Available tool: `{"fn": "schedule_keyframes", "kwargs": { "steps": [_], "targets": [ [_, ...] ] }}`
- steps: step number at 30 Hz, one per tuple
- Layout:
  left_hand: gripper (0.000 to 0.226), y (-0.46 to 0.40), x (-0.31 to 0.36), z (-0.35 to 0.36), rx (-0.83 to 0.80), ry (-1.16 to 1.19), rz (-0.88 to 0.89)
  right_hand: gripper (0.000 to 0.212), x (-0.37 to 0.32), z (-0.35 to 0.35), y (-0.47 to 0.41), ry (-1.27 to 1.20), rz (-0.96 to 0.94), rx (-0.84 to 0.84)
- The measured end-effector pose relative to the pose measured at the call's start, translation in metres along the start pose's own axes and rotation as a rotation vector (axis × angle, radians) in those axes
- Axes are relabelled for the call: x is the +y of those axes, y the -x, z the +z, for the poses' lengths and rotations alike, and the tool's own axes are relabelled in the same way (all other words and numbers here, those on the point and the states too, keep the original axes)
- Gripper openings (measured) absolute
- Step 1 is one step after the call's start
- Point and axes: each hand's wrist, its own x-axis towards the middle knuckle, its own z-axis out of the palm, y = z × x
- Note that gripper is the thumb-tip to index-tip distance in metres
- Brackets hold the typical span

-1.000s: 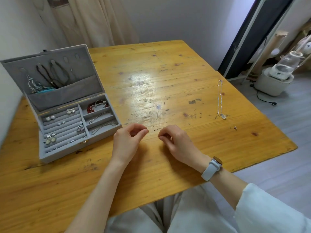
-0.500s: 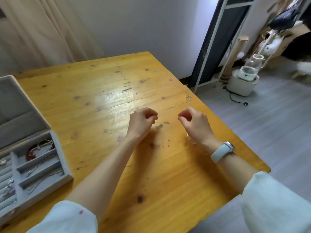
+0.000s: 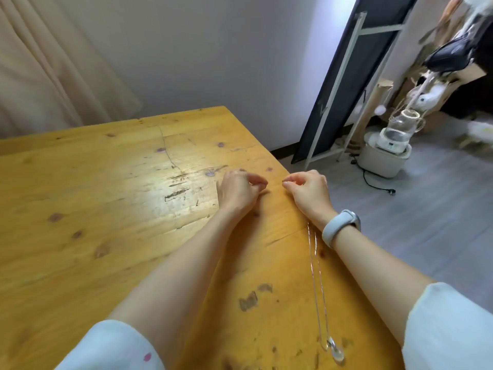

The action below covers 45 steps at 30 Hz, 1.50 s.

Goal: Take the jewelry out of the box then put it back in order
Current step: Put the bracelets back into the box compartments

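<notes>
My left hand [image 3: 240,192] and my right hand [image 3: 306,189] hover side by side over the wooden table [image 3: 106,209], near its right edge. Each hand pinches thumb against forefinger, and the fingertips face each other a short gap apart. What they pinch looks like a very fine chain, too thin to make out here. A silver necklace [image 3: 317,276] lies stretched on the table beside my right forearm. Its clear pendant [image 3: 336,352] rests at the near end. The jewelry box is out of view.
The table's right edge runs just past my right hand, with grey floor beyond. A dark board in a white frame [image 3: 344,84] leans on the wall. On the floor stands a white appliance with a glass jar [image 3: 386,150], trailing a black cable [image 3: 373,182]. Curtains hang at the left.
The view has swung right and the grey jewelry box has left it. Both hands, still pinched, have moved away from the box toward the table's right edge, above the silver necklace.
</notes>
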Motion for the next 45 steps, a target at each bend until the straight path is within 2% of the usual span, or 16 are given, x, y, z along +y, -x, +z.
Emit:
{"fn": "schedule_keyframes", "kwargs": {
  "steps": [4,8,13,20,23,27,29,31,33,35,37,42,43,45],
  "targets": [
    [0.013,-0.022,0.003,0.011,0.013,-0.069,0.002,0.019,0.000,0.012,-0.015,0.104,0.021,0.003],
    [0.017,-0.025,0.002,0.015,0.026,-0.091,0.025,0.019,0.001,0.013,-0.016,0.109,0.007,0.001],
    [0.018,-0.023,0.001,0.013,0.043,-0.057,0.043,0.020,0.003,0.010,-0.013,-0.020,-0.015,-0.017],
    [0.024,-0.016,0.003,0.009,0.010,-0.034,0.055,0.032,0.001,-0.014,0.004,-0.218,-0.033,-0.047],
    [0.030,-0.001,0.004,0.004,0.011,0.056,0.063,0.031,0.006,-0.031,0.016,-0.232,-0.030,-0.035],
    [0.025,0.038,0.006,0.002,0.042,0.089,0.109,0.029,0.015,-0.051,0.043,-0.322,0.028,-0.024],
    [0.023,0.064,0.005,0.005,0.050,0.046,0.150,0.022,0.022,-0.056,0.061,-0.241,0.024,-0.012],
    [0.023,0.086,0.002,0.007,0.061,-0.018,0.189,0.013,0.027,-0.056,0.080,-0.011,0.002,-0.039],
    [0.024,0.100,-0.001,0.006,0.076,-0.062,0.194,0.022,0.027,-0.052,0.097,0.242,-0.029,-0.128],
    [0.025,0.107,-0.002,0.003,0.062,-0.059,0.191,0.022,0.023,-0.048,0.108,0.369,-0.068,-0.186],
    [0.025,0.113,-0.001,-0.001,0.019,-0.030,0.192,0.016,0.015,-0.046,0.115,0.384,-0.115,-0.190],
    [0.026,0.123,-0.003,-0.013,-0.113,0.010,0.205,0.015,0.008,-0.043,0.127,0.488,-0.198,-0.246],
    [0.027,0.125,-0.002,-0.015,-0.140,0.035,0.203,0.012,0.008,-0.044,0.128,0.428,-0.201,-0.273],
    [0.034,0.128,-0.002,-0.020,-0.193,0.092,0.218,0.009,0.004,-0.051,0.132,0.140,-0.123,-0.345]
  ]
}}
